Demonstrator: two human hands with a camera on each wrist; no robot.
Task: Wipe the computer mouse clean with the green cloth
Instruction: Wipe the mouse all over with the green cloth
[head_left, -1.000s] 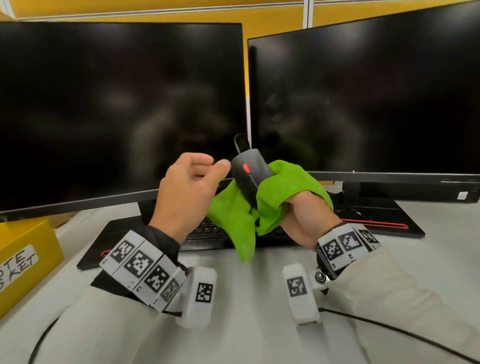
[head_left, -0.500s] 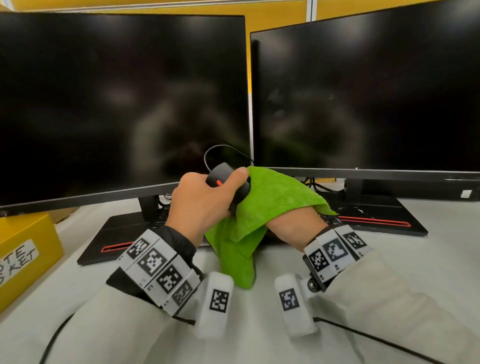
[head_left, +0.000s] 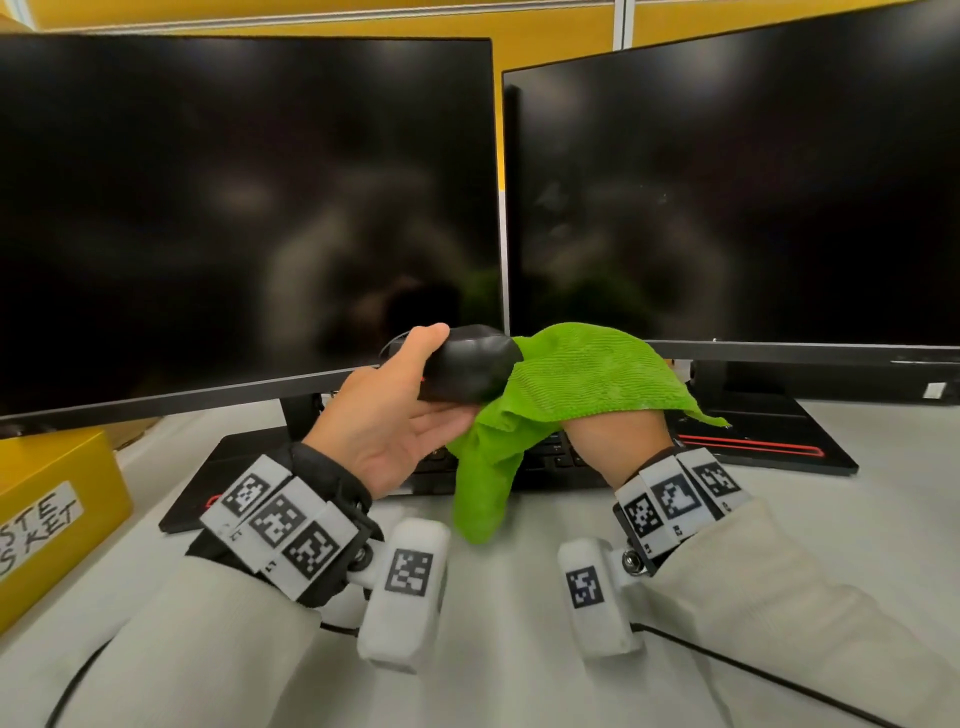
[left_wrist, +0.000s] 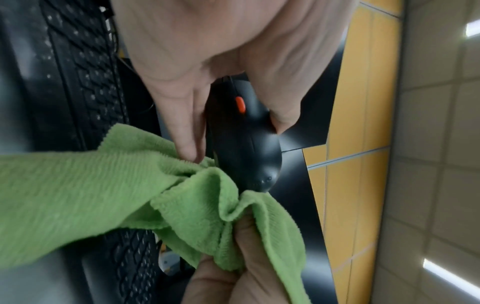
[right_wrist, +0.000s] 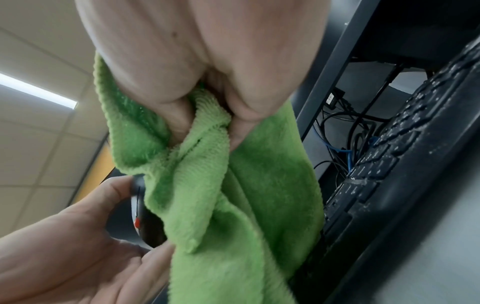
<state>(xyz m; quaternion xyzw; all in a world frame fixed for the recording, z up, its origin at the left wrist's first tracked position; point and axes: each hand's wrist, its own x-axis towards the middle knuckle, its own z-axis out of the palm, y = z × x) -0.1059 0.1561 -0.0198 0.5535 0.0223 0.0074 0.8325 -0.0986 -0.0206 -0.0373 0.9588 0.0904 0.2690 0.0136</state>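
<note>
Item, black wired mouse (head_left: 470, 364): pinched between thumb and fingers of the left hand (head_left: 395, 415), raised between both hands; against a second ago, when its red-wheeled top faced the head camera, it now shows its plain rear and underside, so a fresh face likely meets the wipe. Item, green microfibre cloth (head_left: 566, 379): bunched in the clenched right hand (head_left: 613, 431), draped over its knuckles, touching the mouse's right end. Container: yellow labelled box (head_left: 57, 509), left of the left hand; contents hidden.
</note>
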